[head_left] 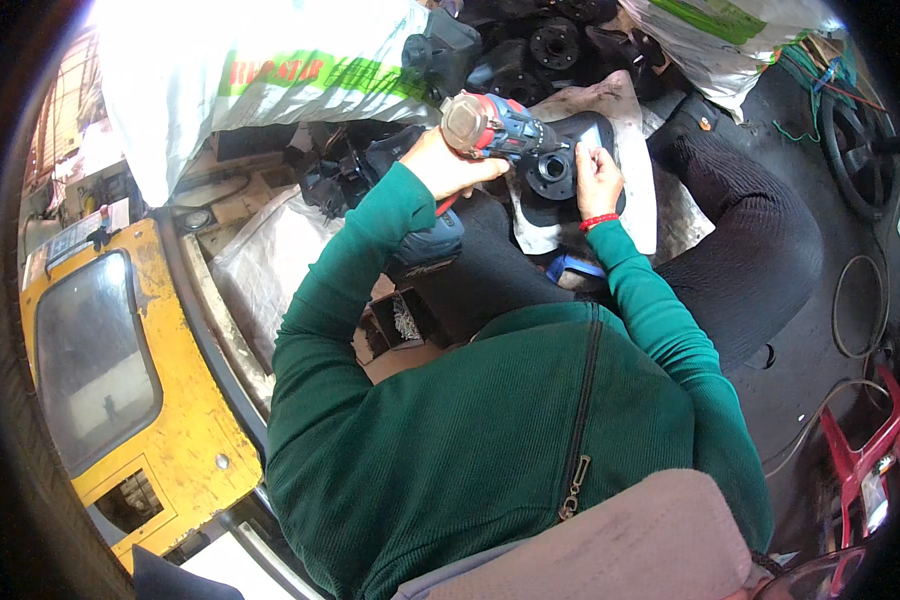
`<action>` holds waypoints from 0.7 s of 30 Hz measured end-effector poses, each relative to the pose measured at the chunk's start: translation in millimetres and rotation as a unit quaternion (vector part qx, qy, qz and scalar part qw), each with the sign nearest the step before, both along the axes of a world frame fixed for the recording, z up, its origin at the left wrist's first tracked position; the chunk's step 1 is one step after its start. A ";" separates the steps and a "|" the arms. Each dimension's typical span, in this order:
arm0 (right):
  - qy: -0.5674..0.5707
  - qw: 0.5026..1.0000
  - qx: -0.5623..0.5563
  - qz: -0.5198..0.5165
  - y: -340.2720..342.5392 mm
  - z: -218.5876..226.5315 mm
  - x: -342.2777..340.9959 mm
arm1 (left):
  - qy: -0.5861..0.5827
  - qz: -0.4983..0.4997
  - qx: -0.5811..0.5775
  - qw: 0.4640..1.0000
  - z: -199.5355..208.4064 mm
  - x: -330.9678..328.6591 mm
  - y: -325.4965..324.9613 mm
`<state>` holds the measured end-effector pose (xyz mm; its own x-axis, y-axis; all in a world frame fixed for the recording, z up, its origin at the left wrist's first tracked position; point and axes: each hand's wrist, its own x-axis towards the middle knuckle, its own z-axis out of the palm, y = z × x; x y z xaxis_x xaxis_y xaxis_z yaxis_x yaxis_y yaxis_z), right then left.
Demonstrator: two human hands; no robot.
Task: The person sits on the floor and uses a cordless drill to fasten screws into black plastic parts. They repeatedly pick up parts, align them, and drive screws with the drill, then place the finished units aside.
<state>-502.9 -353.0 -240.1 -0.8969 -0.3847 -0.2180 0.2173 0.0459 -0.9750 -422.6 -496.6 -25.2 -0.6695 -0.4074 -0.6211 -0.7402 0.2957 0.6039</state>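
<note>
My left hand (448, 165) grips a blue and red cordless drill (498, 128), held level with its nose pointing right at a round black flanged part (553, 172). The part lies on a dark sheet (570, 215) across my lap. My right hand (598, 178) rests on the part's right side and steadies it, a red band around the wrist. Both sleeves are green.
A small open box of screws (405, 318) sits by my left knee. Several black flanged parts (550, 45) are piled ahead, between white sacks (260, 70). A yellow machine body with a window (120, 350) stands at left. Cables and a red frame (870, 440) lie at right.
</note>
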 end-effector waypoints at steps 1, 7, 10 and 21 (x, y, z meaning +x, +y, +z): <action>0.002 1.000 0.002 0.003 1.0 -0.2 -0.1 | -0.002 0.001 0.014 1.000 -0.3 -1.3 -2.0; -0.034 0.999 -0.023 0.023 -1.1 -13.6 -3.0 | 0.056 0.024 0.088 0.994 8.2 -11.6 -5.1; -0.071 0.996 -0.051 0.023 -0.7 -6.4 -5.4 | -0.013 0.010 0.084 0.996 14.0 -21.8 -6.3; -0.077 0.995 -0.030 0.049 2.7 -5.1 -10.8 | -0.022 -0.062 -0.060 0.996 2.3 -10.3 1.0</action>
<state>-513.7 -350.3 -245.2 -0.8124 -0.4854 -0.3231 0.3609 0.0168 -0.9325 -432.9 -495.7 -22.9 -0.6926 -0.3971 -0.6022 -0.7185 0.4541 0.5268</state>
